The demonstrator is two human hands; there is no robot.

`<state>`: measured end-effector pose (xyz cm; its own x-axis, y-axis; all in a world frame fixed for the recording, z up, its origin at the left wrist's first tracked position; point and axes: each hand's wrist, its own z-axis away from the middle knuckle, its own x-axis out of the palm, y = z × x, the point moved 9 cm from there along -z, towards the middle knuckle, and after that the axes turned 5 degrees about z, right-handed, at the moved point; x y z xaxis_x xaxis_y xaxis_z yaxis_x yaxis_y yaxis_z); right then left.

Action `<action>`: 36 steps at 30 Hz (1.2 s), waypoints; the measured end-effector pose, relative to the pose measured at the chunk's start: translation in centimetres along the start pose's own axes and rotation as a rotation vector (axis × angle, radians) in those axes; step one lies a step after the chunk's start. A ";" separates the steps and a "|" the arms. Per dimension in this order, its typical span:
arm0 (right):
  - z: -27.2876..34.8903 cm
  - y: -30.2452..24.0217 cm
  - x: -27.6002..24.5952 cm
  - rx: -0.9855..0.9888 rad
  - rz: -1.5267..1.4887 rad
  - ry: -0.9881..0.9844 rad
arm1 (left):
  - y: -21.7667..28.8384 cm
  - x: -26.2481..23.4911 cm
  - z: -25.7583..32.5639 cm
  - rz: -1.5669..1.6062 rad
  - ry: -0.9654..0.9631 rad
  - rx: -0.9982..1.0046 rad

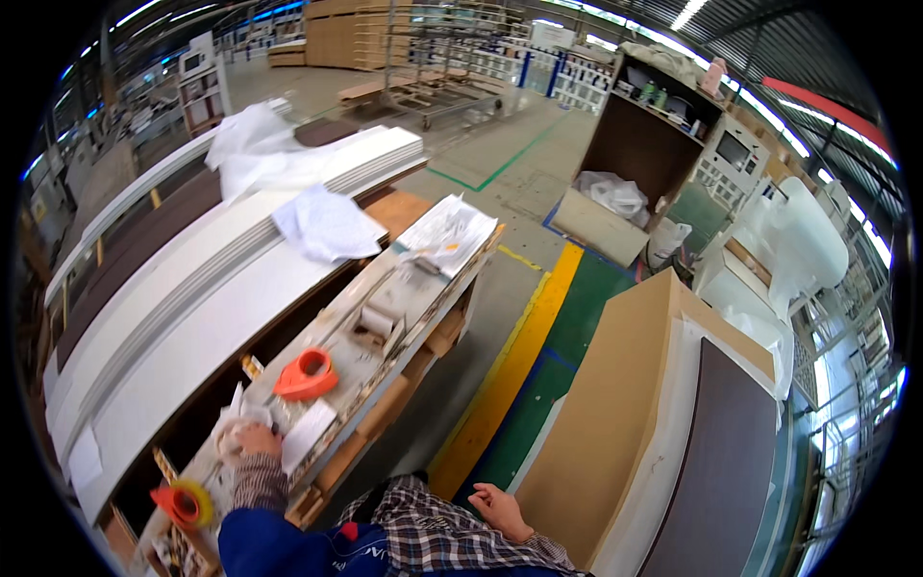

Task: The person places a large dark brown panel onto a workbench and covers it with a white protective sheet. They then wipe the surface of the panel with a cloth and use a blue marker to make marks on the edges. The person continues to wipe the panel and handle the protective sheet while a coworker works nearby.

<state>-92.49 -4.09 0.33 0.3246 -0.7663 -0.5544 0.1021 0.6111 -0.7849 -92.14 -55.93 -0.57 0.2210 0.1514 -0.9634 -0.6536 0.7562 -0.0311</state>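
Observation:
My left hand point(258, 439) reaches onto a narrow, worn workbench point(336, 327), its fingers closed on a crumpled white cloth point(229, 430). Just beyond it lies an orange tape dispenser point(306, 377). A flat white slip of paper point(309, 435) is to the right of the hand. Nearer to me on the same bench sits a second orange dispenser with a yellow tape roll point(185, 504). My right hand point(501, 510) hangs apart by my right side, near the cardboard-wrapped stack, with loosely bent fingers and nothing visible in them.
White and dark brown panels point(163, 317) are stacked left of the bench, with a white cloth point(327, 223) on top. Papers point(448, 237) lie at the bench's far end. A cardboard-wrapped dark panel point(707, 452) stands at right. A brown cabinet point(635, 144) is farther off.

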 end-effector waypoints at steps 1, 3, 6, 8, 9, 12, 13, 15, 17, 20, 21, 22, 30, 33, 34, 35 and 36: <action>-1.7 -0.5 -0.9 0.001 0.030 0.000 | -0.1 -0.9 -0.4 -0.002 0.031 -0.058; -4.8 -0.6 -3.4 0.043 0.045 0.051 | 2.0 -3.5 -1.0 -0.049 0.129 0.007; -8.1 0.8 -6.8 0.069 0.072 0.165 | 8.3 -9.5 -2.4 -0.090 0.450 0.255; -10.3 2.7 -7.8 0.085 0.094 0.181 | 13.6 -12.4 -3.7 0.120 0.551 0.336; -11.3 3.9 -8.6 0.104 0.151 0.193 | 17.4 -14.0 -4.4 0.253 0.622 0.418; -15.4 7.3 -8.9 0.108 0.228 0.075 | 30.0 -14.2 -5.5 0.438 0.463 0.602; -17.3 8.1 -9.0 0.067 0.222 0.012 | 34.9 -13.1 -5.4 0.409 0.334 0.693; -21.7 10.1 -10.2 0.035 0.081 -0.098 | 43.1 -10.0 -3.8 0.616 0.037 0.732; -26.1 12.2 -12.9 0.072 0.019 -0.175 | 52.2 -5.8 -0.3 1.002 -0.628 0.818; -32.2 14.2 -19.8 0.112 0.069 -0.167 | 64.0 -4.7 2.2 0.706 -0.779 0.987; -33.7 15.0 -22.9 0.148 0.053 -0.141 | 67.6 -5.0 2.0 0.643 -0.787 1.018; -35.1 15.8 -26.5 0.181 0.039 -0.111 | 71.1 -5.5 1.7 0.595 -0.786 1.048; -48.5 15.4 -49.6 0.064 0.274 0.464 | 93.2 -8.5 -5.0 0.432 -0.781 1.136; -54.2 16.6 -53.2 0.102 0.204 0.511 | 100.5 -8.3 -8.6 0.391 -0.790 1.168; -55.2 17.1 -53.3 0.142 0.173 0.507 | 102.9 -8.1 -9.8 0.372 -0.798 1.188; -56.7 17.4 -54.0 0.167 0.176 0.497 | 105.5 -8.2 -10.7 0.350 -0.805 1.220; -58.4 17.5 -55.0 0.184 0.181 0.496 | 108.1 -8.6 -11.5 0.327 -0.809 1.255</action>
<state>-163.46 37.19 0.99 -0.1244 -0.6200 -0.7746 0.2627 0.7323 -0.6283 -172.97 17.17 1.33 0.7887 0.3952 -0.4710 0.1729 0.5926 0.7867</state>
